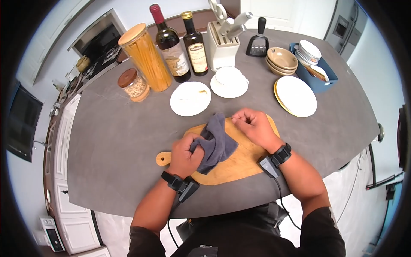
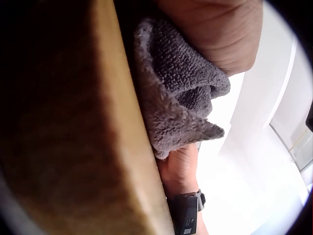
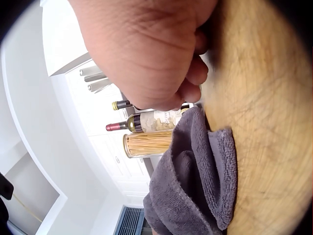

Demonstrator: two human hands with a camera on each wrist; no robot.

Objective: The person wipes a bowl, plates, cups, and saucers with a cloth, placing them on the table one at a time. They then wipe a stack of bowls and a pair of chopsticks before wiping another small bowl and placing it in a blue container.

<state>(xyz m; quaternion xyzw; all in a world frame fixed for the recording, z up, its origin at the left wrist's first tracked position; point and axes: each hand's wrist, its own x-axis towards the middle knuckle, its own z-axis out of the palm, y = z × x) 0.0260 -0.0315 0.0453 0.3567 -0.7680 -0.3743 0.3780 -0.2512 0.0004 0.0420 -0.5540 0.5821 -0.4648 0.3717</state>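
Evidently, your left hand (image 1: 187, 155) grips one bunched part of the grey cloth (image 1: 219, 143), which keeps those folds gathered while the rest drapes over the board (image 1: 246, 158), between your hands. Your right hand (image 1: 257, 129) has curled fingers at the board's far edge; you can't tell whether they pinch anything, though that spot would suit steadying the wood. The handle (image 1: 163, 159) points left, and a white plate (image 1: 190, 105) sits beyond, apart from the cloth.
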